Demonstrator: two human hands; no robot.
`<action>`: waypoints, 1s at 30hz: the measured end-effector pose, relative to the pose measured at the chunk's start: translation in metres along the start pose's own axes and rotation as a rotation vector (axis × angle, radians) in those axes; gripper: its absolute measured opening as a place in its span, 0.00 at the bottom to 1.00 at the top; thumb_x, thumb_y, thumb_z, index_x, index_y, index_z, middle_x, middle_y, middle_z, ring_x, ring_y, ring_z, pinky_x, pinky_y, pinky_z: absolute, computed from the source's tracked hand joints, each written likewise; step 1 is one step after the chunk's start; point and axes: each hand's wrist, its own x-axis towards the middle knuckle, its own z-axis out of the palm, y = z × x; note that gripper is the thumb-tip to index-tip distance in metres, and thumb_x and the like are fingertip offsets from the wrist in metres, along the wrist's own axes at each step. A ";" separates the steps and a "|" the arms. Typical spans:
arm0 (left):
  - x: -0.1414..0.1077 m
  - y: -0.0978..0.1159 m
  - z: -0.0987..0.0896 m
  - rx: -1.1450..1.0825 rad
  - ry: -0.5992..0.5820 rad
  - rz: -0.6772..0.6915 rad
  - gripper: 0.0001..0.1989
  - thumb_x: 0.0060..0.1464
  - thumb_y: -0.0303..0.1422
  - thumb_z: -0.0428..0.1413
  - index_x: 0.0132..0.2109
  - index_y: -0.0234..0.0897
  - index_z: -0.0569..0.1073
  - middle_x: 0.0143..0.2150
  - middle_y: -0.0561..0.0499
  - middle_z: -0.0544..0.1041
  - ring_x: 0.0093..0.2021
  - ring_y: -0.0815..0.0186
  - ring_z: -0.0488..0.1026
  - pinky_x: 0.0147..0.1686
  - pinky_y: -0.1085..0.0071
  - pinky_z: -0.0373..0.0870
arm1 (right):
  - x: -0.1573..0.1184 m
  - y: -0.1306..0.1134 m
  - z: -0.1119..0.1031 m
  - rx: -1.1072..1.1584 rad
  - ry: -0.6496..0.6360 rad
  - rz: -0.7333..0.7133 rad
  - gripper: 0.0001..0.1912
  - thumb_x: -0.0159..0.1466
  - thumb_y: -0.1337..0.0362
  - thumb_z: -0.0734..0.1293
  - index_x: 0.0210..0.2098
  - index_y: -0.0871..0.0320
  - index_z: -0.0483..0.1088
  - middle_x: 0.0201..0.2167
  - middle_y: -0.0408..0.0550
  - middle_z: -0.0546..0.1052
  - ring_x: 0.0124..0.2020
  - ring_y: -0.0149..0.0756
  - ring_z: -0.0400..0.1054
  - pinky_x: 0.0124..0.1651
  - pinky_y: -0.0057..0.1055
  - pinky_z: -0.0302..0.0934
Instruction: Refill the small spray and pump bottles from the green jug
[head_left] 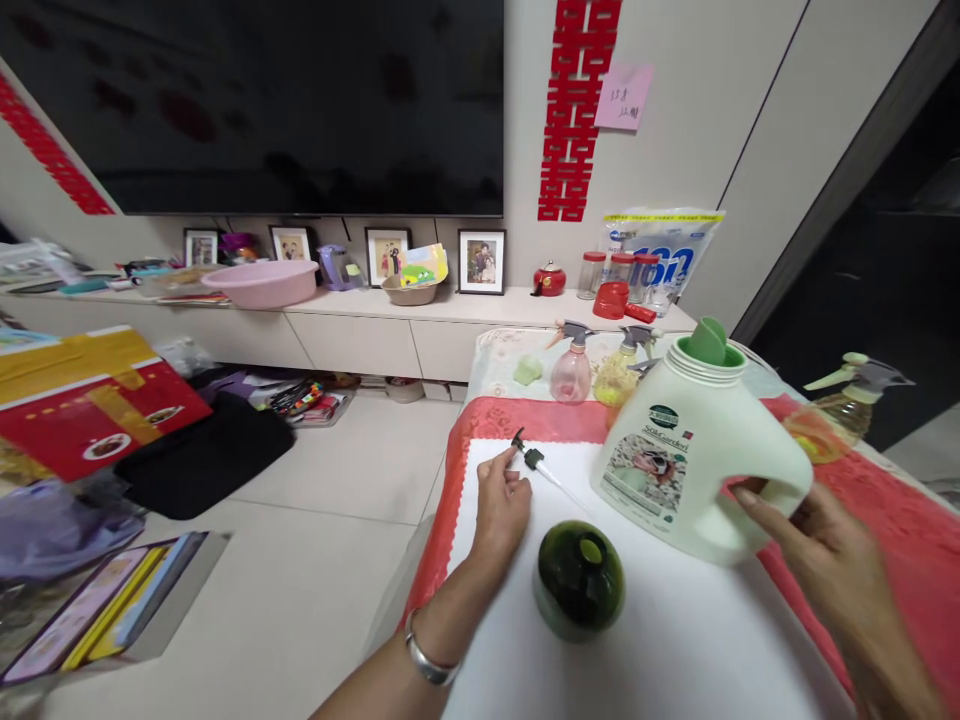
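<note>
My right hand (832, 550) grips the handle of a large pale green detergent jug (645, 460). The jug stands on the white sheet, uncapped, with a green spout showing in its mouth. My left hand (501, 505), its fingers curled, has its fingertips at the head of a black pump dispenser (533, 458) with a thin, pale tube. That pump lies across the white sheet (517, 640). Close to my left wrist stands a round, dark green glass bottle (579, 580) with a small opening on top.
Behind the jug are a pink spray bottle (571, 374), a yellowish spray bottle (616, 376) and a green soap-like piece (528, 370). Another spray bottle (844, 415) stands at right. A low cabinet (360, 345) runs along the wall; a red box (105, 410) is at left.
</note>
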 end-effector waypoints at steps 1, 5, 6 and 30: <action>-0.001 0.002 0.000 -0.001 -0.021 0.002 0.23 0.43 0.23 0.57 0.49 0.34 0.77 0.44 0.44 0.71 0.41 0.62 0.71 0.47 0.64 0.72 | 0.001 0.002 0.001 0.011 -0.009 0.012 0.32 0.46 0.44 0.75 0.44 0.59 0.77 0.41 0.48 0.78 0.37 0.38 0.72 0.30 0.22 0.65; -0.010 0.020 -0.003 -0.035 -0.203 -0.009 0.13 0.51 0.30 0.57 0.45 0.35 0.79 0.41 0.44 0.78 0.41 0.60 0.74 0.46 0.64 0.72 | 0.004 0.008 0.005 0.109 -0.052 0.063 0.34 0.45 0.47 0.77 0.46 0.60 0.75 0.44 0.50 0.77 0.39 0.39 0.71 0.33 0.23 0.66; -0.014 0.027 -0.004 -0.048 -0.272 -0.010 0.12 0.53 0.33 0.57 0.44 0.35 0.79 0.40 0.45 0.80 0.41 0.60 0.75 0.45 0.64 0.72 | 0.005 0.009 0.006 0.137 -0.060 0.075 0.34 0.45 0.48 0.77 0.47 0.60 0.75 0.44 0.51 0.77 0.40 0.39 0.72 0.35 0.24 0.67; -0.027 0.041 -0.037 0.077 -0.663 0.217 0.46 0.35 0.28 0.70 0.63 0.41 0.65 0.59 0.42 0.73 0.58 0.49 0.71 0.58 0.57 0.68 | 0.002 0.017 0.011 0.394 -0.051 0.139 0.30 0.42 0.57 0.80 0.42 0.60 0.73 0.45 0.53 0.76 0.41 0.40 0.72 0.41 0.28 0.70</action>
